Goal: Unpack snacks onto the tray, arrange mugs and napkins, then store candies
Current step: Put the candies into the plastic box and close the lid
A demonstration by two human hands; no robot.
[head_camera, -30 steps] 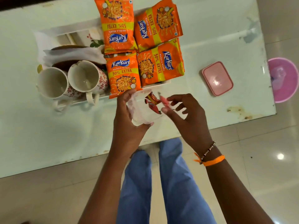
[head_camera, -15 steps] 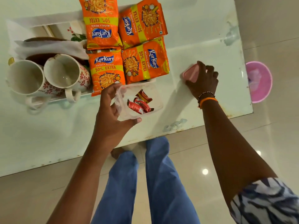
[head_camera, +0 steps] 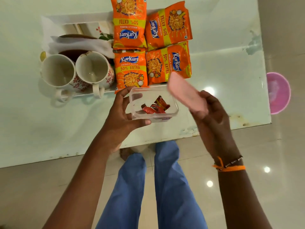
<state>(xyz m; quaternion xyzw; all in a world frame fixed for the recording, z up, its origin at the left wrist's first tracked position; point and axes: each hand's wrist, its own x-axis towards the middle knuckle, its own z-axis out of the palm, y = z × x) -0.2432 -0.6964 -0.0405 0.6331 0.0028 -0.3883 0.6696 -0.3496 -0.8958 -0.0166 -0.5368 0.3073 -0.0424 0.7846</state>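
Near the counter's (head_camera: 214, 66) front edge, the left hand (head_camera: 123, 120) grasps a clear plastic container (head_camera: 154, 103) holding red-wrapped candies (head_camera: 155, 107), while the right hand (head_camera: 212, 113) clasps a pink lid (head_camera: 184, 93), tilted just beside its rim. Behind, four Kurkure packets (head_camera: 130, 70) and two floral mugs (head_camera: 94, 68) fill the white tray (head_camera: 79, 18).

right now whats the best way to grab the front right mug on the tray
Take the right mug by its handle, coming from the near table edge. The handle points toward the person and hangs past the tray rim, clear of the other mug and the snack packets.
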